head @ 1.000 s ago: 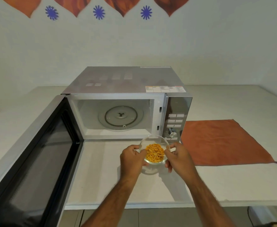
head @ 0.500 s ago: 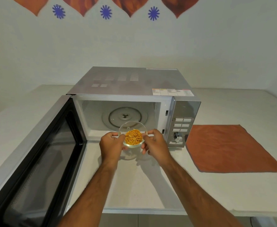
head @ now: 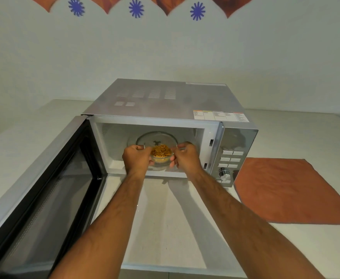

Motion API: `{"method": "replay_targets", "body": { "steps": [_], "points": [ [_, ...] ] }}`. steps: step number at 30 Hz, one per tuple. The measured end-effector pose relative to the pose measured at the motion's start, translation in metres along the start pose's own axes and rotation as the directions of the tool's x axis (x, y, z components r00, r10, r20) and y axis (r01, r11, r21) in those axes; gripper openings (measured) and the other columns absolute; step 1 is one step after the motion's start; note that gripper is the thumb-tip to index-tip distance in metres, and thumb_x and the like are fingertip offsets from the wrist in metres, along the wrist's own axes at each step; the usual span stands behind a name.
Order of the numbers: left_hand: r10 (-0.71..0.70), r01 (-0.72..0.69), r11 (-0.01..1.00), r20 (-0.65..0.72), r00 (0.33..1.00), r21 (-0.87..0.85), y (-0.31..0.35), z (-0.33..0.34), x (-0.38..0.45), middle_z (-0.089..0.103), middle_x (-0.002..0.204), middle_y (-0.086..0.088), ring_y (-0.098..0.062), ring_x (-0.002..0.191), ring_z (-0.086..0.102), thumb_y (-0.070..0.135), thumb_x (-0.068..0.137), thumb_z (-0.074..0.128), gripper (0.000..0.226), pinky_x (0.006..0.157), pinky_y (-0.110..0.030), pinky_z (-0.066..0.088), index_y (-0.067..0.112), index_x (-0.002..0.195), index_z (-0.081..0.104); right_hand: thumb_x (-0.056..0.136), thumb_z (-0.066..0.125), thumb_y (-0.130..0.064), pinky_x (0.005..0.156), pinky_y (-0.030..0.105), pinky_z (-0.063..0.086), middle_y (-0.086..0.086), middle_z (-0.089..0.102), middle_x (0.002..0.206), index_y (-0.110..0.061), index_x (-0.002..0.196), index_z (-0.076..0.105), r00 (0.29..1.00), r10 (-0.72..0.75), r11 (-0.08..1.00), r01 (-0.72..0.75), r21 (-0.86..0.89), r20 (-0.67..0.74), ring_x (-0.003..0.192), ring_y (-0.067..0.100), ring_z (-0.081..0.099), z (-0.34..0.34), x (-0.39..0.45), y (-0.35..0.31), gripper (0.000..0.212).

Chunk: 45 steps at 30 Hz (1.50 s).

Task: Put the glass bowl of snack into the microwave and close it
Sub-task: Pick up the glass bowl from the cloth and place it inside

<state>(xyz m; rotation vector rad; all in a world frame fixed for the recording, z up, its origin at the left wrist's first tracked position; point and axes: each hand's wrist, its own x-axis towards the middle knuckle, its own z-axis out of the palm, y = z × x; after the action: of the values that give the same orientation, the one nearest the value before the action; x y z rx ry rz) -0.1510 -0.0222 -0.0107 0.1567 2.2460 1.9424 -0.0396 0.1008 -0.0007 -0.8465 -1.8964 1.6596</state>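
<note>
Hands share load: left hand [head: 137, 158] and right hand [head: 187, 158] each in closed grip on opposite rim sides of glass bowl [head: 161, 158], keeping snack [head: 161, 151] level. Bowl at microwave [head: 171, 109] mouth, above turntable [head: 157, 138] front. Door [head: 44, 190] swung wide for arm clearance; closing not yet done.

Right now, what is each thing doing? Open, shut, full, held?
Microwave: open, turntable bare.
Door: swung wide to the left.
Bowl: full of orange snack, held at the opening, not set down.
Left hand: gripping the bowl's left rim.
Right hand: gripping the bowl's right rim.
Cloth: lying flat on the counter.
</note>
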Motion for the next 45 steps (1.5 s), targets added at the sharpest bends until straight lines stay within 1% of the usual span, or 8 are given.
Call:
{"method": "replay_targets", "body": {
  "steps": [2, 6, 11, 25, 28, 33, 39, 45],
  "points": [
    [-0.034, 0.034, 0.999, 0.014, 0.999, -0.026, 0.001, 0.003, 0.01, 0.079, 0.098, -0.02, -0.034, 0.084, 0.081, 0.009, 0.09, 0.081, 0.019, 0.073, -0.043, 0.07, 0.001, 0.106, 0.074, 0.103, 0.06, -0.017, 0.041, 0.019, 0.048, 0.01, 0.071, 0.068, -0.011, 0.113, 0.059, 1.0, 0.02, 1.0, -0.02, 0.006, 0.005, 0.045, 0.014, 0.066, 0.002, 0.011, -0.002, 0.011],
    [-0.073, 0.074, 0.995, 0.012, 0.997, -0.061, 0.006, 0.013, 0.027, 0.078, 0.098, -0.015, -0.022, 0.075, 0.078, 0.009, 0.092, 0.081, 0.023, 0.06, -0.028, 0.067, 0.0, 0.112, 0.074, 0.104, 0.059, -0.019, 0.041, 0.017, 0.047, 0.009, 0.071, 0.067, -0.012, 0.107, 0.062, 0.998, 0.056, 0.998, -0.055, -0.032, 0.003, 0.043, 0.014, 0.066, 0.006, 0.032, -0.008, 0.008],
    [-0.117, 0.119, 0.99, 0.033, 0.993, -0.082, 0.002, 0.019, 0.045, 0.079, 0.102, -0.016, -0.023, 0.076, 0.078, 0.008, 0.091, 0.081, 0.024, 0.07, -0.039, 0.07, -0.001, 0.112, 0.075, 0.105, 0.057, -0.024, 0.04, 0.014, 0.045, 0.005, 0.074, 0.068, -0.012, 0.109, 0.063, 0.997, 0.072, 0.992, -0.071, -0.107, 0.008, 0.043, 0.009, 0.067, 0.012, 0.052, -0.008, 0.014],
    [-0.113, 0.117, 0.992, 0.077, 0.991, -0.049, -0.009, 0.024, 0.074, 0.074, 0.082, -0.015, -0.023, 0.065, 0.073, 0.007, 0.094, 0.075, 0.02, 0.055, -0.027, 0.065, -0.01, 0.106, 0.074, 0.104, 0.058, -0.022, 0.042, 0.017, 0.049, 0.011, 0.078, 0.083, -0.008, 0.119, 0.067, 0.992, 0.126, 0.989, -0.123, -0.086, 0.029, 0.055, 0.015, 0.073, 0.026, 0.077, 0.003, 0.022],
    [-0.104, 0.107, 0.993, 0.074, 0.992, -0.041, -0.012, 0.027, 0.079, 0.076, 0.09, -0.021, -0.021, 0.064, 0.072, 0.006, 0.094, 0.075, 0.021, 0.071, -0.041, 0.069, -0.011, 0.106, 0.076, 0.105, 0.057, -0.022, 0.046, 0.019, 0.05, 0.015, 0.08, 0.092, -0.009, 0.118, 0.066, 0.991, 0.135, 0.987, -0.132, -0.089, 0.024, 0.059, 0.017, 0.073, 0.027, 0.08, 0.002, 0.02],
    [-0.098, 0.103, 0.993, 0.085, 0.992, -0.06, -0.013, 0.029, 0.077, 0.077, 0.094, -0.017, -0.028, 0.074, 0.075, 0.017, 0.099, 0.074, 0.02, 0.088, -0.051, 0.067, -0.001, 0.107, 0.075, 0.105, 0.056, -0.024, 0.052, 0.024, 0.05, 0.011, 0.077, 0.088, -0.007, 0.12, 0.065, 0.987, 0.16, 0.983, -0.158, -0.091, 0.007, 0.061, 0.016, 0.071, 0.032, 0.083, 0.0, 0.024],
    [-0.091, 0.101, 0.989, 0.096, 0.991, -0.109, -0.006, 0.027, 0.063, 0.08, 0.112, -0.018, -0.032, 0.085, 0.08, 0.026, 0.101, 0.073, 0.034, 0.074, -0.036, 0.068, 0.004, 0.126, 0.073, 0.106, 0.052, -0.023, 0.043, 0.018, 0.045, 0.006, 0.07, 0.076, -0.008, 0.118, 0.068, 0.993, 0.115, 0.993, -0.116, -0.035, -0.034, 0.052, 0.012, 0.061, 0.034, 0.07, 0.004, 0.025],
    [-0.063, 0.063, 0.984, 0.002, 0.998, -0.165, -0.003, 0.02, 0.039, 0.071, 0.12, -0.005, -0.033, 0.101, 0.078, 0.017, 0.101, 0.071, 0.034, 0.082, -0.046, 0.069, 0.008, 0.134, 0.067, 0.104, 0.056, -0.019, 0.048, 0.021, 0.047, 0.006, 0.067, 0.075, -0.013, 0.126, 0.066, 0.997, -0.002, 0.999, 0.006, 0.041, -0.083, 0.056, 0.013, 0.059, 0.029, 0.038, 0.014, 0.025]
  ]
}}
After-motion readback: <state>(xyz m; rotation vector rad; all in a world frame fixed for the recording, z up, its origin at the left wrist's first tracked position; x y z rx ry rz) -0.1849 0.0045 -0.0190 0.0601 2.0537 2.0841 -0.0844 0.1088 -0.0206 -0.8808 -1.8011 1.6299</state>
